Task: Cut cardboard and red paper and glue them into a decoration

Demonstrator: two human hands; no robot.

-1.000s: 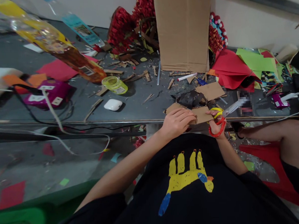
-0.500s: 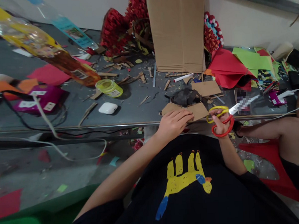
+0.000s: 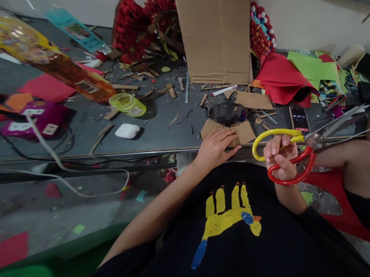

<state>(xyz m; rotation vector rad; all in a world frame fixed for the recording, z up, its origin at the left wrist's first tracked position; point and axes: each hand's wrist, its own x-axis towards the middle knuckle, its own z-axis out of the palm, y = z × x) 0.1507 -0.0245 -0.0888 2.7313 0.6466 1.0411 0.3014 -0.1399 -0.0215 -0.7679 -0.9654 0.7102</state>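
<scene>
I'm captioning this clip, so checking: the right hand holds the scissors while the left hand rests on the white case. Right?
Not quite: in the head view, the left hand rests on brown cardboard. The right hand does hold the scissors.

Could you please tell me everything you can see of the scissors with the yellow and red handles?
The large scissors with silvery metal blades and one yellow and one red handle loop are in the right hand, its fingers and thumb at the two loops. The handles are apart; how far the blades part is hard to tell. The pair is raised near the front edge of the dark grey table, blades pointing to the right.
</scene>
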